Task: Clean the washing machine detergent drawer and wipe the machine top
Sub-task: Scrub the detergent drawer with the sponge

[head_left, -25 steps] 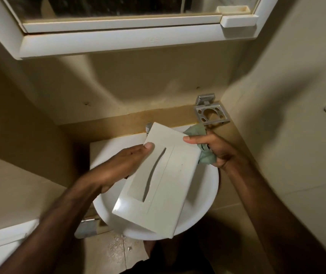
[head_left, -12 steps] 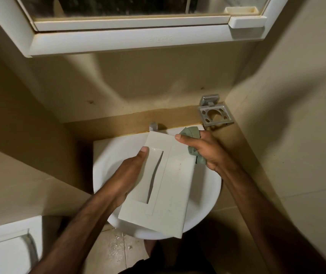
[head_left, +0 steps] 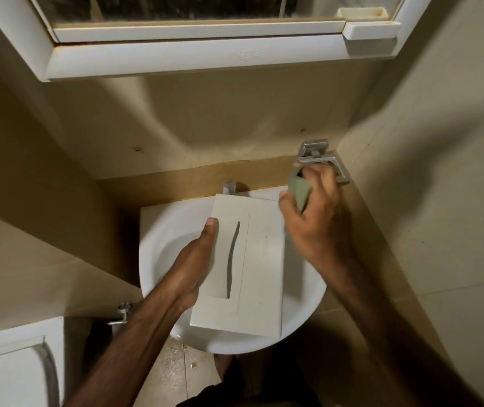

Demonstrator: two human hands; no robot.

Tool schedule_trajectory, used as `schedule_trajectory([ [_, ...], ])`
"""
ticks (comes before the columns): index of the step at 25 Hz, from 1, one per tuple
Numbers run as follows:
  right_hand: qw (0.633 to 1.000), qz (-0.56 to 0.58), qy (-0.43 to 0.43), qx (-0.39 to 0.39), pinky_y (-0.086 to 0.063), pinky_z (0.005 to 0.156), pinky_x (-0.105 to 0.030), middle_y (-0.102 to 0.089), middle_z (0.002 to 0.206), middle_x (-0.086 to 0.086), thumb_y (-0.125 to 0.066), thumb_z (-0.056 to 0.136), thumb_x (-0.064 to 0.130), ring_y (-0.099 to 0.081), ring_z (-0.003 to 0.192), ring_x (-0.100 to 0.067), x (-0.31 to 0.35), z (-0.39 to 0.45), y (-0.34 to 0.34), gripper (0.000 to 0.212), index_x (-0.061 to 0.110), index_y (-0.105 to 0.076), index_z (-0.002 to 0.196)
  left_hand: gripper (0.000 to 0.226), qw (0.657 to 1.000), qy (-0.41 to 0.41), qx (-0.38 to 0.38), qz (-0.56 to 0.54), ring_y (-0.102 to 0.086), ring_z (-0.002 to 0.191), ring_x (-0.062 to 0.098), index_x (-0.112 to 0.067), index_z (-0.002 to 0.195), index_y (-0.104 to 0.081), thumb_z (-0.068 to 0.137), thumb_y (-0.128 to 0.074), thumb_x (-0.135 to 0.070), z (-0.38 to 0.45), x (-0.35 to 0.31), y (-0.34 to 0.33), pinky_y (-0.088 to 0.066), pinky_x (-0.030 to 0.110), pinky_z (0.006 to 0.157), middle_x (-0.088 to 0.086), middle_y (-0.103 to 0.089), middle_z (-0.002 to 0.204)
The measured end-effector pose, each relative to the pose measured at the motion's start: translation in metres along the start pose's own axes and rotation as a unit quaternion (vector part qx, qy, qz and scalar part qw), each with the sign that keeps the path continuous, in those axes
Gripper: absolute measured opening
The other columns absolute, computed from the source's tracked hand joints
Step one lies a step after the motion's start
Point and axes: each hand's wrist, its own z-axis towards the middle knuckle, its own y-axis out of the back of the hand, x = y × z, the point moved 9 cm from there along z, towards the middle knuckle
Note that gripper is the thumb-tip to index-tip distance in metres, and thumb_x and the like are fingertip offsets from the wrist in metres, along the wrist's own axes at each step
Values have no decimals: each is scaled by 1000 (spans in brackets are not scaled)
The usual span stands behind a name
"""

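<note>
Cramped beige bathroom walls close in around a white basin [head_left: 158,245], with wet, speckled floor tiles [head_left: 173,365] nearest below its front rim. Over the basin, the left hand [head_left: 191,265] grips the detergent drawer [head_left: 261,254] along its left edge, thumb on the white front face and the other fingers hidden underneath. Held by one side only, the drawer could tip or slip into the basin. Farther back, the right hand [head_left: 314,224] is curled around a green cloth [head_left: 299,189], lifted clear of the drawer's far corner and just beside a metal wall holder [head_left: 323,163]; a careless swing could knock it. Beyond, a small tap [head_left: 229,187] stands under the mirror cabinet [head_left: 205,57].
</note>
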Motion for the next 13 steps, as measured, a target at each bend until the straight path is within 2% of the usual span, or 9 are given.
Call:
schedule_trajectory([
  [2, 993, 9, 60, 97, -49, 79, -25, -52, 136, -4, -68, 91, 27, -51, 110, -12, 29, -25, -16, 58, 15, -46, 144, 86, 1000, -8, -1, -3, -61, 129, 18, -30, 131, -69, 72, -55, -91, -2, -4, -2, -41, 44, 117, -8, -71, 132],
  [3, 987, 4, 95, 132, -55, 82, -30, -54, 138, -3, -68, 90, 23, -53, 115, -15, 39, -40, -23, 55, 16, -48, 141, 74, 1000, -18, 0, 0, -64, 123, 16, -30, 127, -71, 82, -53, -86, -3, -8, -4, -46, 40, 112, -8, -74, 126],
  [5, 968, -50, 195, 152, -58, 79, -33, -60, 137, 1, -64, 91, 13, -56, 116, -17, 53, -67, -30, 38, 17, -61, 129, 55, 999, -42, 0, 17, -70, 108, 9, -31, 118, -73, 96, -46, -73, -5, -15, -7, -51, 28, 92, -11, -77, 112],
  [7, 944, -79, 278, 160, -57, 77, -31, -63, 139, 4, -55, 97, 9, -58, 113, -18, 59, -93, -30, 31, 18, -68, 123, 50, 997, -64, 3, 29, -74, 97, 7, -29, 114, -74, 101, -41, -64, -8, -21, -9, -50, 23, 79, -9, -80, 106],
  [11, 863, -82, 444, 227, -51, 85, -28, -60, 142, -1, -57, 101, 14, -57, 117, -20, 70, -138, -28, 27, 22, -69, 124, 53, 996, -84, 18, 39, -76, 97, 12, -22, 119, -74, 104, -39, -59, -12, -25, -9, -55, 29, 81, -4, -80, 108],
  [12, 858, -95, 450, 228, -52, 83, -28, -60, 142, -3, -61, 98, 19, -57, 119, -21, 67, -130, -29, 26, 27, -70, 122, 54, 995, -87, 12, 40, -77, 96, 14, -22, 118, -74, 104, -39, -60, -11, -27, -6, -55, 31, 81, -3, -81, 106],
  [13, 869, -112, 429, 219, -54, 79, -30, -61, 139, -5, -67, 93, 25, -57, 120, -23, 61, -112, -31, 28, 32, -70, 120, 55, 995, -92, 2, 38, -77, 94, 13, -23, 118, -75, 103, -38, -61, -10, -28, -3, -55, 30, 80, -4, -81, 105],
])
